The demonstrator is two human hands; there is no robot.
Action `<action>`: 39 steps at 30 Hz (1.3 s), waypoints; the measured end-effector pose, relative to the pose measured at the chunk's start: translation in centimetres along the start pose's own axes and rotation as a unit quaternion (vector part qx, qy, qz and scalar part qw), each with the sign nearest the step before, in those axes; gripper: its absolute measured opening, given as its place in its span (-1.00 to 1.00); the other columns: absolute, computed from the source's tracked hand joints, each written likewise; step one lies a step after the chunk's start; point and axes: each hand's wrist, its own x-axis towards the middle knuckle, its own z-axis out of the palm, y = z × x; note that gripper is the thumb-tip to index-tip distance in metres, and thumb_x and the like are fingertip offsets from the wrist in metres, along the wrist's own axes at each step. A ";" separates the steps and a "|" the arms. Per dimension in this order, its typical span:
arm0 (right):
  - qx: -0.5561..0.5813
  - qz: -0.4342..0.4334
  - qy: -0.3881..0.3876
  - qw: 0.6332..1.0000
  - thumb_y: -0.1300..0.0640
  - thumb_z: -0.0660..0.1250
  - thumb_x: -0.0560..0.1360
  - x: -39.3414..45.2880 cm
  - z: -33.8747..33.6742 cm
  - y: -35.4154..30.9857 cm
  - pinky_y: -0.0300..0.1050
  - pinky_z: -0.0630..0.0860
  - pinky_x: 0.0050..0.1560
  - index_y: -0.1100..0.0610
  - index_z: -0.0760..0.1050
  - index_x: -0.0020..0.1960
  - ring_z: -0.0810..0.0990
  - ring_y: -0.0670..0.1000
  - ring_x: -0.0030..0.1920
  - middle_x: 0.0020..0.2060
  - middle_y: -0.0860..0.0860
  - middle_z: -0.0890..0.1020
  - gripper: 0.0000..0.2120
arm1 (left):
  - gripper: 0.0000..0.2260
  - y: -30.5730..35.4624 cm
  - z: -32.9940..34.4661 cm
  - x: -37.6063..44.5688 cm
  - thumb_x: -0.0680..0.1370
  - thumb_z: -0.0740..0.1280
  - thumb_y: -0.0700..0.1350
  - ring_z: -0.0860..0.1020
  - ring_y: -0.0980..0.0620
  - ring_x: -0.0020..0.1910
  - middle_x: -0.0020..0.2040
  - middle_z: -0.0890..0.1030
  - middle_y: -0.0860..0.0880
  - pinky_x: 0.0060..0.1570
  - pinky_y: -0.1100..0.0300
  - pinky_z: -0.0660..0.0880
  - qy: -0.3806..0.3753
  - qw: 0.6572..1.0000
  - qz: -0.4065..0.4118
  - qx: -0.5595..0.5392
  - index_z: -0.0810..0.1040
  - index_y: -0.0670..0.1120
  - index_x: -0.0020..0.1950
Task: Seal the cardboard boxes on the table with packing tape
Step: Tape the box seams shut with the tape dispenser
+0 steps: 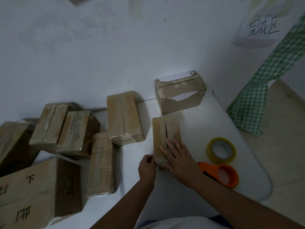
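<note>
The small box (pixel 165 134) lies on the bench (pixel 198 123), long axis running away from the person; right hand (pixel 179 161) presses flat-fingered on its near top, left hand (pixel 147 166) pinching the near-left corner

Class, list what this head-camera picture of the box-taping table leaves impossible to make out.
- Near end of the small box: covered by the right hand.
- What the left hand pinches at its corner: too small.
- Big box print: cut by the left edge.
- Orange dispenser: blade hidden by the forearm.
</note>
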 end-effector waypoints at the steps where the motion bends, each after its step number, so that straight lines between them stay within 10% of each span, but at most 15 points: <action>1: -0.001 0.002 0.002 1.000 -0.25 -0.11 0.62 0.0 0.1 0.1 0.14 -0.33 0.50 -0.07 -0.18 0.58 -0.31 0.11 0.54 0.54 0.02 -0.27 -0.39 | -0.86 0.1 -0.5 0.1 0.61 0.30 -0.18 0.62 -0.05 -0.02 -0.05 0.67 -0.08 0.01 0.10 0.59 -0.011 1.000 -0.015 -0.015 0.63 -0.16 0.09; 6: 0.001 -0.001 0.012 1.000 -0.26 -0.17 0.59 0.1 0.2 -0.2 0.15 -0.34 0.48 -0.06 -0.13 0.59 -0.29 0.12 0.54 0.56 0.03 -0.22 -0.38 | -0.74 1.0 -2.2 -0.2 0.68 0.19 -0.11 0.62 -0.05 0.02 -0.05 0.68 -0.14 -0.01 0.18 0.57 -0.118 0.990 -0.045 -0.056 0.66 -0.16 0.03; 12: 0.022 -0.006 0.012 1.000 -0.23 -0.06 0.63 0.2 0.5 -0.1 0.04 -0.44 0.44 -0.07 -0.18 0.58 -0.39 0.06 0.52 0.56 0.02 -0.27 -0.39 | -0.54 1.5 -2.8 -1.1 0.67 0.03 0.22 0.49 0.08 0.31 0.32 0.56 0.05 0.35 0.14 0.37 -0.210 0.977 -0.007 0.031 0.48 0.04 0.41; 20: 0.348 0.106 0.134 0.922 0.06 0.23 0.62 0.7 -2.9 1.2 -0.14 0.09 0.44 0.11 0.24 0.50 0.06 -0.01 0.52 0.57 0.00 -0.01 -0.52 | -0.52 2.3 -4.6 0.3 0.68 0.11 0.12 0.37 -0.09 0.46 0.53 0.32 -0.08 0.43 -0.11 0.33 -0.100 0.991 0.049 0.079 0.19 0.02 0.58; 27: 0.342 0.072 0.072 0.934 0.26 0.32 0.53 1.2 -3.5 1.0 -0.25 0.14 0.44 0.16 0.39 0.40 0.16 0.00 0.50 0.50 0.00 0.19 -0.56 | -0.56 5.4 -3.7 1.1 0.68 0.11 0.11 0.42 0.01 0.37 0.50 0.37 -0.03 0.17 0.36 0.36 -0.124 0.972 0.140 0.143 0.24 0.03 0.55; 32: 0.443 0.147 0.155 0.871 0.19 0.32 0.56 1.9 -3.9 1.5 -0.06 0.25 0.44 0.10 0.31 0.46 0.22 -0.02 0.48 0.48 -0.02 0.25 -0.51 | -0.56 5.5 -3.8 1.5 0.68 0.13 0.08 0.49 0.00 0.31 0.45 0.44 -0.04 0.22 0.19 0.47 -0.146 0.962 0.157 0.169 0.22 0.05 0.56; 35: 0.618 0.211 0.052 0.756 0.02 0.29 0.58 2.0 -3.6 1.6 0.02 0.38 0.37 -0.01 0.17 0.53 0.40 -0.01 0.37 0.44 -0.04 0.36 -0.43 | -0.56 5.3 -4.2 1.7 0.68 0.13 0.10 0.53 0.00 0.28 0.41 0.48 -0.04 0.19 0.19 0.48 -0.149 0.960 0.148 0.183 0.23 0.07 0.55; 39: 0.653 0.192 -0.071 0.729 -0.12 0.27 0.57 1.8 -1.4 -0.1 -0.07 0.52 0.23 -0.08 0.20 0.49 0.53 -0.06 0.26 0.36 -0.03 0.45 -0.46 | -0.56 5.3 -6.1 2.4 0.66 0.16 0.09 0.54 -0.09 0.24 0.36 0.51 -0.13 0.22 0.04 0.48 -0.097 0.930 0.196 0.296 0.22 0.03 0.52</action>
